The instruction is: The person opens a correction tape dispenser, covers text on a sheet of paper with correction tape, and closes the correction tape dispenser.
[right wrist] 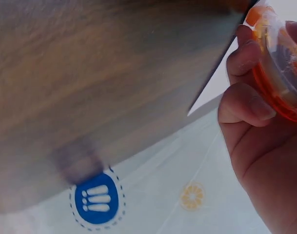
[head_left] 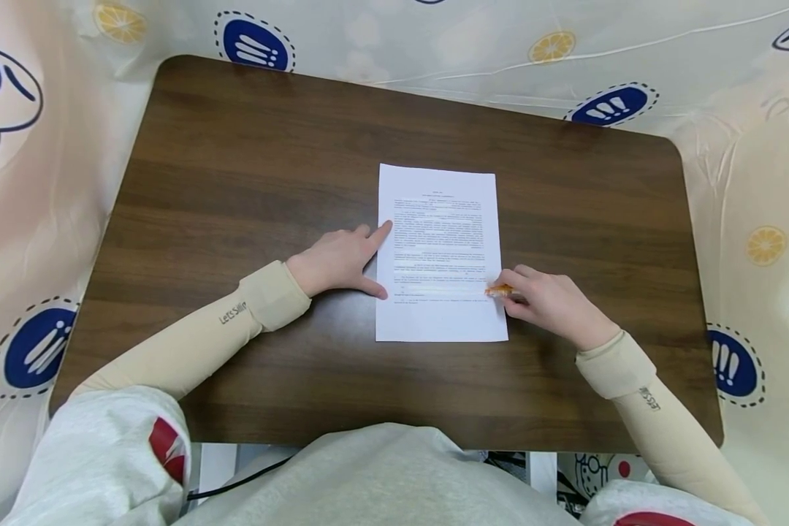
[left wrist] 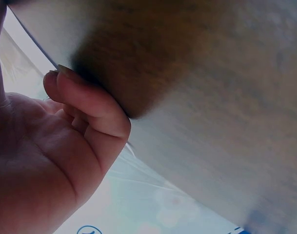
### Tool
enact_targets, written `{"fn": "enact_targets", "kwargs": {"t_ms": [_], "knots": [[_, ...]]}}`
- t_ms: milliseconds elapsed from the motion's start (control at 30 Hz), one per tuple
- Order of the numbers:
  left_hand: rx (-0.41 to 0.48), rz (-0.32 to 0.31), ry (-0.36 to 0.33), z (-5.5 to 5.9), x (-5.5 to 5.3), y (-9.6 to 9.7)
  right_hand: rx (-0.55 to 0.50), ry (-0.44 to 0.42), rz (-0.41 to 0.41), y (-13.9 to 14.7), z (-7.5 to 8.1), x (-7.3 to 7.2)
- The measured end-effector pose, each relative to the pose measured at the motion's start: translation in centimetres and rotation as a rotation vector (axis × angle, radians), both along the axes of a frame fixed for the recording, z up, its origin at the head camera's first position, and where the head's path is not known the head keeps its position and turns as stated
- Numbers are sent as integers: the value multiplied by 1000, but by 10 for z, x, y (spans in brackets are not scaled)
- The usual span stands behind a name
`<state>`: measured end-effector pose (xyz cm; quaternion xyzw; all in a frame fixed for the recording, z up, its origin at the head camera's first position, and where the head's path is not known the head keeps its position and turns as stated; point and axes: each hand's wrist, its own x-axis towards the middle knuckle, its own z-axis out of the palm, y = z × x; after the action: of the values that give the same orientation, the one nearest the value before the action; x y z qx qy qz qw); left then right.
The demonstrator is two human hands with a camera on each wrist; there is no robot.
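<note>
A white printed sheet of paper (head_left: pixel 440 321) lies on the brown table, with lines of small text. My left hand (head_left: pixel 338 259) holds its left edge down with a spread index finger and thumb; in the left wrist view, other fingers of that hand (left wrist: pixel 55 151) are bent in. Over the sheet's lower right part, my right hand (head_left: pixel 552 299) grips a small orange correction tape (head_left: pixel 498 291), its tip at the lower text lines. The right wrist view shows the correction tape (right wrist: pixel 277 63) as a rounded, clear and orange casing, partly cut off by the frame.
The brown wooden table (head_left: pixel 256 168) has rounded corners and surrounds the sheet on all sides. A pale patterned curtain (head_left: pixel 421 44) hangs behind and beside it. Below the front edge, a black cable (head_left: pixel 243 481) runs past a white table leg (head_left: pixel 217 467).
</note>
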<state>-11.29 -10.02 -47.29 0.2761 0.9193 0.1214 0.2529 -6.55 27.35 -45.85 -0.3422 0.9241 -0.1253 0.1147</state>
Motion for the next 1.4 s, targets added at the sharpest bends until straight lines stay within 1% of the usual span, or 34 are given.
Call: {"fn": "enact_targets", "kwargs": {"t_ms": [133, 200, 367, 567, 800, 967, 1133, 1400], "knots": [[10, -1, 6, 0, 0, 0, -19, 29, -10, 2, 4, -1], [10, 0, 8, -1, 0, 0, -39, 29, -13, 2, 6, -2], [8, 3, -2, -2, 2, -1, -66, -13, 6, -3, 5, -2], [13, 1, -7, -4, 2, 0, -86, -18, 24, -12, 2, -3], [6, 6, -9, -1, 2, 0, -123, -63, 44, -29, 2, -9], [2, 1, -4, -2, 2, 0, -146, -100, 52, -44, 1, -12], [-3, 2, 2, -1, 2, 0, -164, -113, 108, -61, 3, -15], [-12, 17, -23, 1, 2, 2, -192, -136, 186, -85, 2, -18]]}}
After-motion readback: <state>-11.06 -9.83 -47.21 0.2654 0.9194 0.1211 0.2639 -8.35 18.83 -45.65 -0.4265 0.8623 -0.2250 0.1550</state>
